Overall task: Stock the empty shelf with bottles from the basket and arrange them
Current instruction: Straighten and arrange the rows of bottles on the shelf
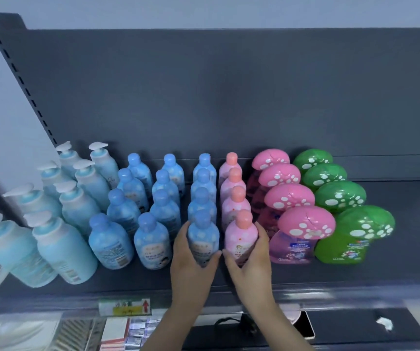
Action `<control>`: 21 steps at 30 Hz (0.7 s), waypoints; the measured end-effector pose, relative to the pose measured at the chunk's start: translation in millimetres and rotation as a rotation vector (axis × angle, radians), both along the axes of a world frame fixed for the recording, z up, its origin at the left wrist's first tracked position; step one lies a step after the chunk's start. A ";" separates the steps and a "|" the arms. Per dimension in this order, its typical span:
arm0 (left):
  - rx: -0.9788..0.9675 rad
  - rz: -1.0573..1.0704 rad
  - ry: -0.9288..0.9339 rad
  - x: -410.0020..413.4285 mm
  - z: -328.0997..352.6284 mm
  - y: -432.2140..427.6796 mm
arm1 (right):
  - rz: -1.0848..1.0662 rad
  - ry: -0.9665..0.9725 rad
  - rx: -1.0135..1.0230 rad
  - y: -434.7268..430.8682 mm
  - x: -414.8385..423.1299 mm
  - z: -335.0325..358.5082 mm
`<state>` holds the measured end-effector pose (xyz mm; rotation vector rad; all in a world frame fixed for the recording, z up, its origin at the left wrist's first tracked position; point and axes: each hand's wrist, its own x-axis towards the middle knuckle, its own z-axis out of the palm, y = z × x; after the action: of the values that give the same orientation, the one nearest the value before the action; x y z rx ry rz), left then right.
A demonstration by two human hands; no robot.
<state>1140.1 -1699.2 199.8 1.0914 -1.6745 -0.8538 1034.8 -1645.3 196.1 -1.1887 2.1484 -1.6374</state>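
Observation:
On the dark shelf (355,279) stand rows of bottles running front to back. My left hand (191,259) grips the front blue bottle (203,234) of the third blue row. Beside it my right hand (249,259) grips the front pink bottle (240,236) with an orange cap. The two bottles stand upright, close together at the shelf's front. Further blue-capped bottles (153,239) fill the rows to the left. No basket is in view.
Pale blue pump bottles (62,249) occupy the far left. Pink mushroom-capped bottles (305,224) and green ones (363,226) stand to the right, with bare shelf beyond. A yellow price tag (127,309) sits on the shelf's front edge; a lower shelf holds small goods.

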 end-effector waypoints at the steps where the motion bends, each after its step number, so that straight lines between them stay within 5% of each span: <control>1: -0.004 0.011 0.009 -1.2 -1.4 0.5 | -0.011 -0.009 0.006 -1.5 0.1 -0.5; 15: -0.094 0.085 0.010 -2.9 4.1 14.4 | -0.003 0.048 0.009 -1.2 -4.3 -3.6; 21: -0.339 0.335 0.142 46.0 31.0 19.2 | -0.010 0.191 -0.328 24.4 23.0 5.1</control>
<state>1186.1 -1680.0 230.8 1.0100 -1.4034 -0.4043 1057.8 -1620.9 201.2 -1.4802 2.0454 -2.0130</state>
